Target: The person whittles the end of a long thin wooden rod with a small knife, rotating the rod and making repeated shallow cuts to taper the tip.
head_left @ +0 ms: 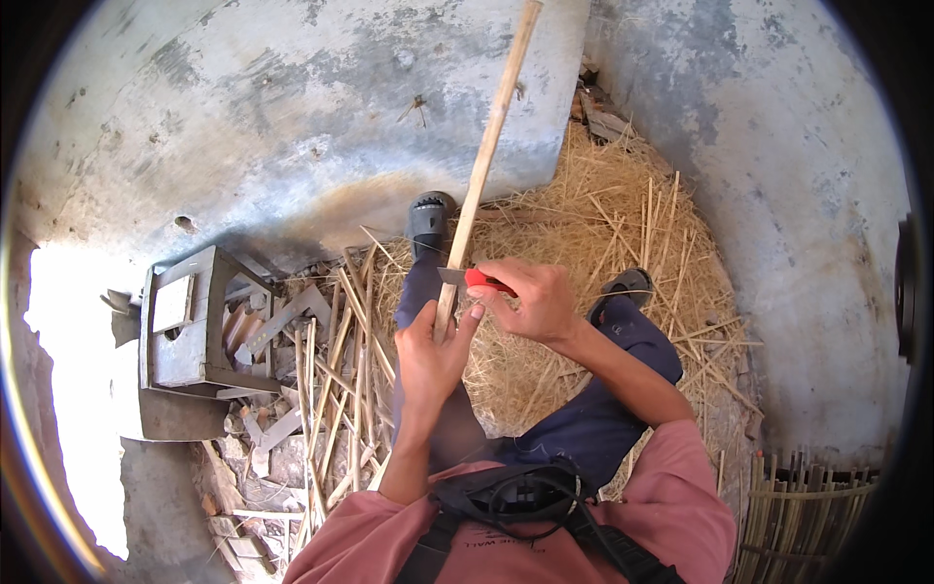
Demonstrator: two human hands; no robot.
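A long, pale wooden strip (489, 131) slants up and away from me between my legs, its far end reaching the top of the view. My left hand (431, 358) is closed round its lower end, thumb along the side. In my right hand (535, 300) is a red-handled utility knife (484, 280), gripped near the front. Its flat blade lies across the strip just above my left hand and touches or nearly touches it. The lowest end of the strip is hidden by my left hand.
Fine shavings (545, 365) cover the floor round my feet. Several long strips (355, 360) lie piled at the left, beside a worn wooden box frame (180, 321). A slatted basket (803, 516) stands at the lower right. Weathered walls (321, 107) close in ahead and right.
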